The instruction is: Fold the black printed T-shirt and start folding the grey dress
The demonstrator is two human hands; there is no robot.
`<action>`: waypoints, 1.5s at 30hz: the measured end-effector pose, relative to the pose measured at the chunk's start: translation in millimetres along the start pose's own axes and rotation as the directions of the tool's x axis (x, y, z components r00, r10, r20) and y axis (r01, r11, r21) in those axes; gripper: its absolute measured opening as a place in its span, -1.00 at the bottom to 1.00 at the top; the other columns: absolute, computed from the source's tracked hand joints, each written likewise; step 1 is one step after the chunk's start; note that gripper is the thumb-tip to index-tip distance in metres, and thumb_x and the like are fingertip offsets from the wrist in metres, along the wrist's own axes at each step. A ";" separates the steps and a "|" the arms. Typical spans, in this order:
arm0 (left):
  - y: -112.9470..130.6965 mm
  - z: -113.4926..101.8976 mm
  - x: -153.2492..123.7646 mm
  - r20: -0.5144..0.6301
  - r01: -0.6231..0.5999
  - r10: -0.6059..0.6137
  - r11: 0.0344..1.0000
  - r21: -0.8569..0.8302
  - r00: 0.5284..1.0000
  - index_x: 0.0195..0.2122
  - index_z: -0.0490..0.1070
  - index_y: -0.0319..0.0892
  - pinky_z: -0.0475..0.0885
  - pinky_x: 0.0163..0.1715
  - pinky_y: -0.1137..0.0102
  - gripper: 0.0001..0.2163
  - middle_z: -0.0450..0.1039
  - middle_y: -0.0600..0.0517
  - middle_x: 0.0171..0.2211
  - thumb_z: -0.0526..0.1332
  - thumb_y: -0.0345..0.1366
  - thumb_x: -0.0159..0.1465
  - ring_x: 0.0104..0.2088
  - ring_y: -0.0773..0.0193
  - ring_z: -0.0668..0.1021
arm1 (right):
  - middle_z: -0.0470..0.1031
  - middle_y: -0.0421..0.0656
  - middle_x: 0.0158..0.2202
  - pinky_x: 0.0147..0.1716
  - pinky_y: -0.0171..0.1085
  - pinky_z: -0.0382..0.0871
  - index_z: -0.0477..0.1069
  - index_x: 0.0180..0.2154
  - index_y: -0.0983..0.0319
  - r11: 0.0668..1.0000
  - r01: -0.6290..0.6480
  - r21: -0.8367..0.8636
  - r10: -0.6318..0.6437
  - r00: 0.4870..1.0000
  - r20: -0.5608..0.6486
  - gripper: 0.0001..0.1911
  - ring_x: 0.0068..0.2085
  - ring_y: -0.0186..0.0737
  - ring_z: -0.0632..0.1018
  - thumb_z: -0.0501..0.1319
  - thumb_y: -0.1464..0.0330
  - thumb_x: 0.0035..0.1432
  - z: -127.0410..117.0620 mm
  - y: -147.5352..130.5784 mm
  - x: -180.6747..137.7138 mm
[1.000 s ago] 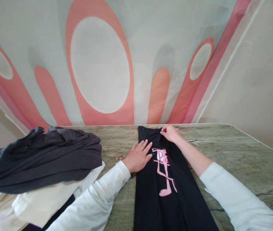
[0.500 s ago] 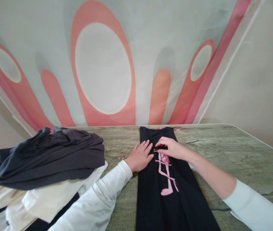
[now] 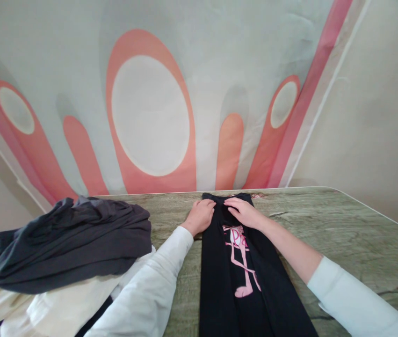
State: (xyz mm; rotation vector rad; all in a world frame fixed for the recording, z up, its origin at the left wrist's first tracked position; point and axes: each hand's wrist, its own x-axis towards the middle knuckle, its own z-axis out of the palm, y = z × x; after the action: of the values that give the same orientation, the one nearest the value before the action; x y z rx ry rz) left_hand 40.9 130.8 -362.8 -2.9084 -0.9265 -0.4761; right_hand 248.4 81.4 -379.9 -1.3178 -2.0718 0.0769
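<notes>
A black garment point(image 3: 220, 281) with a pink cartoon figure and lettering lies in a long narrow shape, its neck end near the far table edge. My left hand point(image 3: 200, 216) rests on the upper left border of the cloth, fingers lying over it and slightly bent. On the upper right part lies my right hand point(image 3: 244, 213), its fingers stretched toward the middle and a little apart. Between the two hands a strip of black fabric shows. The undersides of the fingers are hidden, and I see no cloth pinched in either hand.
To the left, a heap of clothes holds a dark grey garment point(image 3: 68, 243) on top of cream-white ones point(image 3: 72, 299). The wood-patterned table point(image 3: 342, 234) ends at a wall hanging point(image 3: 209, 93) with pink and orange shapes.
Both hands have moved up the garment toward its neck end. My right hand has gone from a pinch near the print to outstretched fingers. The view has tilted slightly upward.
</notes>
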 end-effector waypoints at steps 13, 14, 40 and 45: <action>-38.8 34.2 28.2 0.188 0.124 -0.122 0.992 -0.001 0.975 0.22 -0.01 -0.04 -0.06 0.14 0.07 -0.46 -0.10 0.02 0.27 -0.21 0.07 0.28 0.24 0.11 0.01 | 0.44 -0.11 -0.25 -0.15 -0.15 0.28 0.40 -0.30 0.21 0.959 -0.116 -0.257 0.140 0.987 0.075 -0.80 -0.17 -0.13 0.43 0.15 0.23 0.09 -7.6 4.1 -4.9; -39.0 34.7 28.0 0.187 0.134 -0.132 0.991 0.002 0.973 0.22 -0.01 -0.02 -0.07 0.14 0.07 -0.46 -0.10 0.04 0.27 -0.21 0.08 0.27 0.24 0.10 0.01 | 0.44 -0.11 -0.27 -0.16 -0.17 0.27 0.40 -0.34 0.21 0.956 -0.125 -0.264 0.148 0.987 0.068 -0.80 -0.19 -0.14 0.43 0.15 0.22 0.08 -9.3 4.7 -4.5; -27.0 29.5 22.1 0.021 0.112 -0.113 0.993 0.027 0.993 0.16 0.12 -0.11 -0.09 0.16 0.12 -0.55 -0.03 -0.03 0.25 -0.22 -0.09 0.34 0.24 0.14 -0.01 | 0.45 -0.10 -0.23 -0.11 -0.17 0.28 0.41 -0.28 0.21 0.950 -0.231 -0.209 0.194 0.964 -0.184 -0.85 -0.16 -0.16 0.45 0.14 0.40 0.05 1.5 13.0 15.2; -21.9 27.6 17.8 0.134 0.001 0.002 1.000 -0.016 0.991 0.20 0.04 -0.15 -0.04 0.16 0.18 -0.54 -0.04 -0.04 0.25 -0.25 -0.11 0.34 0.23 0.21 0.04 | 0.38 -0.04 0.01 0.05 -0.13 0.21 0.35 -0.03 0.24 0.984 -0.073 -0.165 0.088 0.992 0.089 -0.66 0.04 -0.14 0.37 0.06 0.34 0.15 16.0 5.6 11.3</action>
State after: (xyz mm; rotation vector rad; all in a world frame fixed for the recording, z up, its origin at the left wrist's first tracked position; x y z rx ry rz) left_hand 49.7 162.6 -384.6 -2.9862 -0.9416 -0.2920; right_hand 240.8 98.2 -388.8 -1.5234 -2.1414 0.0074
